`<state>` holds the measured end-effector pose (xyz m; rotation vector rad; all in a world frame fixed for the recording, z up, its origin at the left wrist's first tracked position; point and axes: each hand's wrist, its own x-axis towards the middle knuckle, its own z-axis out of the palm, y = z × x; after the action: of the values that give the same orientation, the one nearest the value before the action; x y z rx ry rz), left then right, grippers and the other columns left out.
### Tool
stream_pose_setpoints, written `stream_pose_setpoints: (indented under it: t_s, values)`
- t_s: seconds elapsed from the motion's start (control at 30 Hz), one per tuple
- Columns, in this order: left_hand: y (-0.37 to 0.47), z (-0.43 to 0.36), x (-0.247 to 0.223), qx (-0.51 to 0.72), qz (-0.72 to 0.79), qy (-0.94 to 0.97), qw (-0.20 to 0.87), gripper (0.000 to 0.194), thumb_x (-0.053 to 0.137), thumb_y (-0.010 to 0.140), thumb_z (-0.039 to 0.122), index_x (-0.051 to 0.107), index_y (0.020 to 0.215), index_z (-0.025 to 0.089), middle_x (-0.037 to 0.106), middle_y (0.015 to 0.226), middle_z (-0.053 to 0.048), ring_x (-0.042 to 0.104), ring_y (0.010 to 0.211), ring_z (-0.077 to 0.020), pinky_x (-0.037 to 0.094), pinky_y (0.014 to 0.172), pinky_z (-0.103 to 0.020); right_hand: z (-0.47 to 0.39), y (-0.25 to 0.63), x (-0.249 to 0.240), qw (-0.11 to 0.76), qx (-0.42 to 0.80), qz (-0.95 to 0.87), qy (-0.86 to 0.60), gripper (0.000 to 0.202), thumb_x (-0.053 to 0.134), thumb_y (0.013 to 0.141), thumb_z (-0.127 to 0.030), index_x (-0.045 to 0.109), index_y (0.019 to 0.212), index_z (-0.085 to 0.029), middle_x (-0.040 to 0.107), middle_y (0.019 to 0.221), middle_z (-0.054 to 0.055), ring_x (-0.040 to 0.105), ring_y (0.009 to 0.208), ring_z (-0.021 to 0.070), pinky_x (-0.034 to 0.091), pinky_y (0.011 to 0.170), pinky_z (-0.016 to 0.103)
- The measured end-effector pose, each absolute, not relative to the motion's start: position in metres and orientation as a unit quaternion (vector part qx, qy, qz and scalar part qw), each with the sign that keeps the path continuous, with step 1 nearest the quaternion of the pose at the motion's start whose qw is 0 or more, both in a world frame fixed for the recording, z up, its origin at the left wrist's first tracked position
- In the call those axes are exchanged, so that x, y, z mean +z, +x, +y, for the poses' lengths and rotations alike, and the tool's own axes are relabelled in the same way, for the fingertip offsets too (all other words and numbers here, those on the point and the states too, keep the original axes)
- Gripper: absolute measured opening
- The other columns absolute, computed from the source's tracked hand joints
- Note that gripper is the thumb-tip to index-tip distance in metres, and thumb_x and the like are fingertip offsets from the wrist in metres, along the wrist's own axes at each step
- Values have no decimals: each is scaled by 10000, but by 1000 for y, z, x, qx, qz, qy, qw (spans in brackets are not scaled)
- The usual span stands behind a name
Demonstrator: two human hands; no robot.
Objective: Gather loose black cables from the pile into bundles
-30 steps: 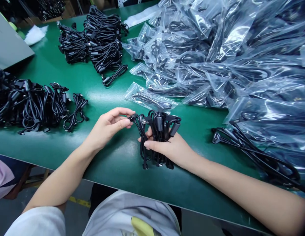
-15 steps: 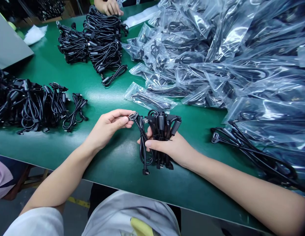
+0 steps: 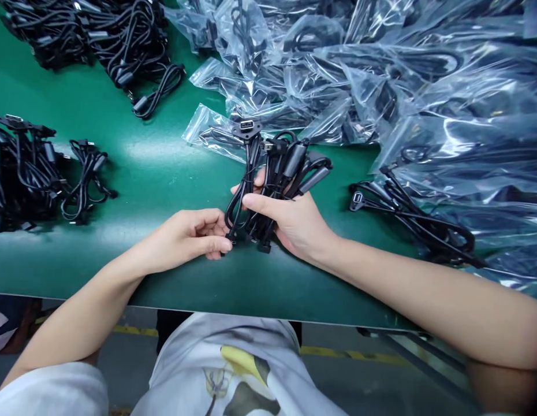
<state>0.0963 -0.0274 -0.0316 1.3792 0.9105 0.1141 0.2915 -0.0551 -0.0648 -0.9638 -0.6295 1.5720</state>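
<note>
The bundle of black cables [image 3: 275, 185] was gripped in the right hand [image 3: 294, 222], thumb laid across the front and fingers curled behind, above the green table [image 3: 156, 167] near its front edge. Compared with half a second earlier, the left hand [image 3: 194, 237] had dropped from the upper connector to the bundle's lower end, where thumb and forefinger were pinched shut on a strand at the small plug [image 3: 230, 236]. The panel-mount connector [image 3: 246, 127], formerly held out sideways toward the left hand, had been released and now stood at the top of the bundle, its socket facing the camera. The bundle had also been raised toward the bagged cables [image 3: 381, 75]. From this it was judged that attention had passed from the upper end of one cable to its lower end, as though the strand were being straightened against the rest.

The long axis of the bundle ran from near to far, tilted slightly rightward at the top, with the ferrite cores [image 3: 294, 159] and connector heads pointing away from the person and the plug ends pointing back toward the table edge. Loose coiled cables [image 3: 84, 179] lay well apart to the left, and another loose cable [image 3: 407, 214] lay to the right.
</note>
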Motion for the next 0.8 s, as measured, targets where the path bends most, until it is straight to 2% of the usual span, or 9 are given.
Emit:
stream_pose_setpoints:
  t_s: [0.17,0.53,0.8]
  values:
    - [95,-24,-38,39,399,639,656,145,600,926,264,603,835,152,721,804,-14,671,688,-97,522,661,-202,-54,294,-66,549,675,-269,-412,403,913,595,-299,578,807,-222,619,781,-46,709,964,232,539,906,393]
    - [98,-24,-34,29,413,635,653,134,615,901,245,591,807,153,730,782,-25,685,691,-118,544,664,-223,-53,294,-67,545,675,-281,-410,389,904,602,-271,588,822,-213,647,800,-42,713,961,229,542,908,395]
    - [97,-26,-37,48,410,630,658,157,646,888,290,604,807,163,740,800,-47,696,696,-150,565,670,-269,-55,295,-63,527,692,-277,-408,371,885,628,-267,593,852,-219,700,898,-12,703,985,234,531,934,420]
